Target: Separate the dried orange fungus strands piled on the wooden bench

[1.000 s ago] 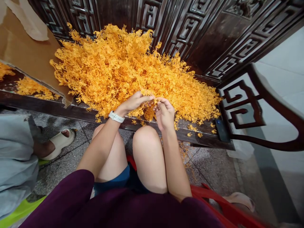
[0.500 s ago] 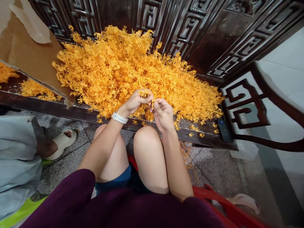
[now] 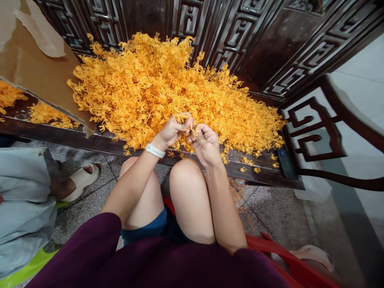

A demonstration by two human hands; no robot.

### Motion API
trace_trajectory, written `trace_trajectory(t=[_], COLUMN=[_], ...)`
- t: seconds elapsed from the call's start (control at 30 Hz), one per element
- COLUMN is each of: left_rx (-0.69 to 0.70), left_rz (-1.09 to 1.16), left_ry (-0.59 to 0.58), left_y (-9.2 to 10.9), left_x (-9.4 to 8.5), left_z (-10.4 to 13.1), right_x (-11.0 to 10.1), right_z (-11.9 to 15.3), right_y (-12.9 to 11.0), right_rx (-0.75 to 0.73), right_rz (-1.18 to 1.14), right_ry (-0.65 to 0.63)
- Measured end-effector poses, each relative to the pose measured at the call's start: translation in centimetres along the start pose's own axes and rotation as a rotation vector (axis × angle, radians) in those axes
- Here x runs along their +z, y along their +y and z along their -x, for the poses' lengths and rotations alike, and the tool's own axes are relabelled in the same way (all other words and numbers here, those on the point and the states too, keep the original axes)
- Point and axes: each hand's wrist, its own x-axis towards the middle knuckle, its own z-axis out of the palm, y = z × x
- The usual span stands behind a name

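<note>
A large heap of thin, branching orange pieces (image 3: 168, 84) with small claw-like ends lies on the dark wooden bench. At its front edge, my left hand (image 3: 175, 130), with a white watch on the wrist, is closed on an orange branched piece (image 3: 181, 117) that loops over its fingers. Right beside it, my right hand (image 3: 206, 142) pinches a small orange bit (image 3: 195, 131) between thumb and fingers. The two hands nearly touch above my knees. Whether both hold the same piece is unclear.
A cardboard sheet (image 3: 45, 68) stands at the left of the heap. Loose orange bits lie along the bench edge (image 3: 270, 176). A dark phone-like object (image 3: 286, 164) rests by the carved armrest (image 3: 318, 128). Another person's sandalled foot (image 3: 81, 180) is at the left.
My hands stay almost in place, with the right fingers shifted slightly around the small orange bit. The whole view has moved a little.
</note>
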Motion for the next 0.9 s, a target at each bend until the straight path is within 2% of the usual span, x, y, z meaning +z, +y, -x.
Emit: trace_trajectory(t=[0.07, 0.13, 0.23, 0.3, 0.37, 0.47, 0.53, 0.6, 0.67, 0.73, 0.8, 0.83, 0.9], left_rx=[0.001, 0.02, 0.087, 0.106, 0.056, -0.022, -0.009, 0.02, 0.027, -0.007, -0.048, -0.042, 0.047], left_rz=[0.029, 0.157, 0.35, 0.326, 0.224, 0.058, -0.03, -0.113, -0.197, -0.256, -0.305, -0.349, -0.527], left_ry=[-0.018, -0.052, -0.041, 0.025, 0.108, 0.193, 0.212, 0.198, 0.138, 0.029, -0.069, -0.093, -0.072], left_y=[0.0, 0.3, 0.8, 1.1, 1.2, 1.1, 1.0, 0.9, 0.7, 0.4, -0.1, -0.5, -1.2], left_x=[0.0, -0.1, -0.5, -0.8, -1.0, -1.1, -1.2, -1.3, -1.5, -1.7, -1.9, -1.9, -1.9], left_z=[-0.1, -0.3, -0.5, -0.6, -0.7, -0.7, -0.8, -0.8, -0.9, -1.0, -1.2, -1.3, -1.4], right_x=[-0.1, -0.2, -0.3, -0.3, -0.2, 0.0, -0.2, -0.7, -1.4, -2.1, -2.5, -2.5, -2.2], right_z=[0.2, 0.5, 1.1, 1.5, 1.8, 2.1, 2.1, 1.9, 1.5, 1.0, 0.7, 0.6, 0.5], right_y=[-0.2, -0.4, -0.5, -0.4, -0.5, -0.9, -1.5, -2.0, -2.6, -3.0, -2.9, -2.7, -1.9], right_rx=[0.024, 0.068, 0.077, 0.037, 0.031, 0.121, 0.129, 0.006, -0.15, -0.229, -0.193, -0.144, -0.032], right_rz=[-0.082, -0.259, -0.461, -0.391, -0.204, 0.092, 0.152, -0.03, -0.335, -0.541, -0.56, -0.514, -0.314], right_ry=[-0.023, -0.072, -0.207, -0.337, -0.503, -0.765, -0.852, -0.748, -0.465, -0.154, 0.045, 0.093, 0.107])
